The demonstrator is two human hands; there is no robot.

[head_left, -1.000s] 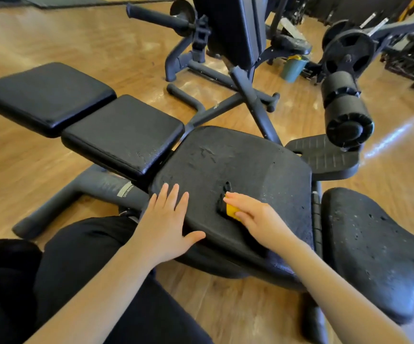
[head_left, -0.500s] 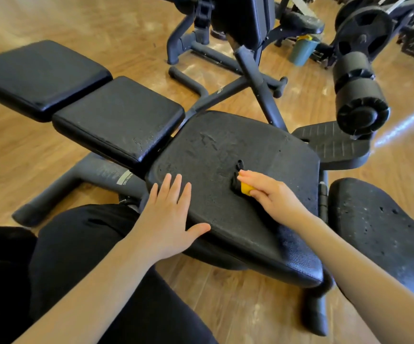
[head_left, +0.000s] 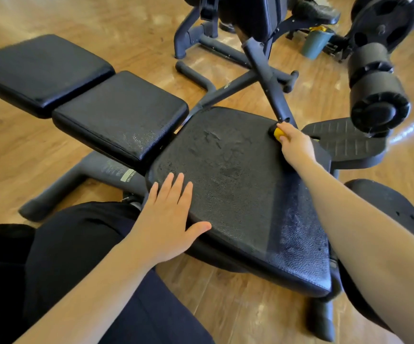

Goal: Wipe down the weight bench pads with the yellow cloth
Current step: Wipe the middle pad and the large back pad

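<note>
My right hand (head_left: pixel 296 145) pinches the cloth (head_left: pixel 278 133) at the seat pad's (head_left: pixel 225 175) far corner, mid-wipe; next, stroke back toward my flat left hand (head_left: pixel 168 214).

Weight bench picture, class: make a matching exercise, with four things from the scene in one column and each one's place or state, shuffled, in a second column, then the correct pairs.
Things
1. left hand
2. right hand
3. yellow cloth
4. green cup

States
A. stands on the floor
B. lies flat on the pad's near edge
C. bunched at the pad's far corner
D. grips the cloth

Pairs: 1-B, 2-D, 3-C, 4-A
</note>
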